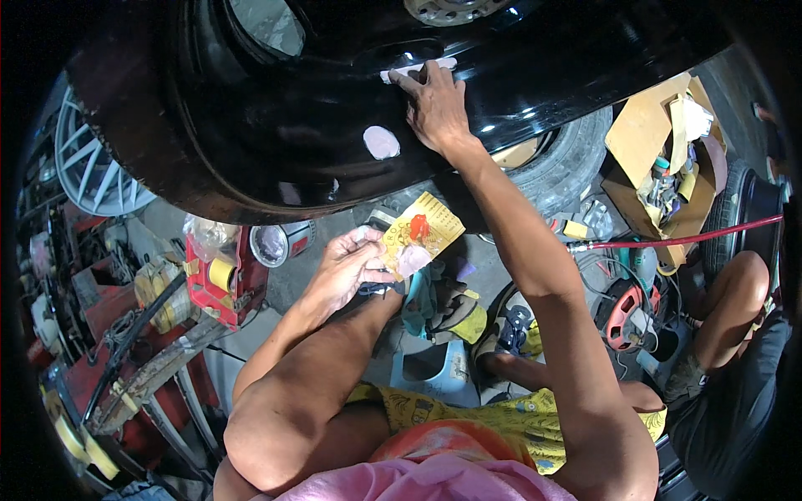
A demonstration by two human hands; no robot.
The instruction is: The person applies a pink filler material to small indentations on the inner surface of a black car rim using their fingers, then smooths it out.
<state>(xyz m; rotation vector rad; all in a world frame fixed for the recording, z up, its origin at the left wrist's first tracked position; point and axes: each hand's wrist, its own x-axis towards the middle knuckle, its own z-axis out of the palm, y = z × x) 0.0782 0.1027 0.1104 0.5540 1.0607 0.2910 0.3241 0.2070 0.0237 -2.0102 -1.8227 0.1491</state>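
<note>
My left hand (pixel 344 260) pinches a yellow printed card (pixel 441 219) by its left edge, below a glossy black vehicle body panel (pixel 276 117). On the card sit a red-orange dab (pixel 419 226) and a smear of pale pink paste (pixel 411 260). My right hand (pixel 439 108) reaches up to the panel, fingers bent and pressed at a pale pink strip (pixel 443 64). Whether those fingers grip a thin spreader is hidden. A rounded patch of pale pink filler (pixel 382 143) lies on the panel, lower left of that hand.
An open tin (pixel 271 245) stands beside a red metal stand (pixel 219 271). At right are a tyre (pixel 572 159), a cardboard box of clutter (pixel 626 125) and a red hose (pixel 685 240). A light blue plastic stool (pixel 434 371) is between my legs. Another person's bent leg (pixel 731 309) shows far right.
</note>
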